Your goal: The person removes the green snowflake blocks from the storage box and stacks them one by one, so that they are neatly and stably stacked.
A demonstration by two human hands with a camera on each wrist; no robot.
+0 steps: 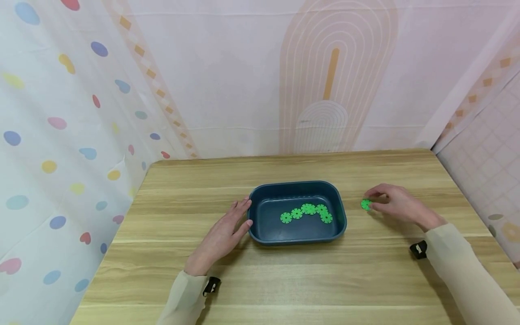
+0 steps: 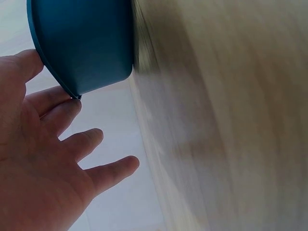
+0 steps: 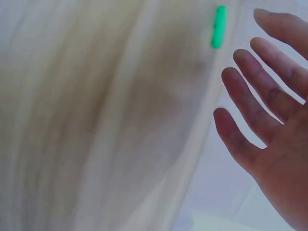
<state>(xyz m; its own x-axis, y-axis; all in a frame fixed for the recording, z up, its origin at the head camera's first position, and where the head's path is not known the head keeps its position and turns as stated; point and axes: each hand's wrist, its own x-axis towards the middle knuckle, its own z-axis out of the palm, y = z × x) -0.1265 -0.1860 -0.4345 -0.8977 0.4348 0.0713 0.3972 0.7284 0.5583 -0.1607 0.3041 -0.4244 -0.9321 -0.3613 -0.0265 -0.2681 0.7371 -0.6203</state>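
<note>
Your left hand point(image 1: 219, 237), fingers apart, touches the left end of the blue tray point(image 1: 298, 240); your right hand point(image 1: 397, 204), fingers apart, is at a green disc point(image 1: 365, 205) on the desk point(image 1: 292, 284), right of the tray.

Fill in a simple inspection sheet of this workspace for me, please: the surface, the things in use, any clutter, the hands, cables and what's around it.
Surface: wood-grain table, light brown.
Things in use: dark blue tray holding several green notched discs, some overlapping; one loose disc outside the tray, by the right hand.
Clutter: nothing seen.
Left hand: touches the tray's rim.
Right hand: fingertips at the loose disc; no firm grip visible.
Cables: nothing seen.
Surroundings: patterned hangings, with an arch design behind and coloured dots and hearts on the left.
</note>
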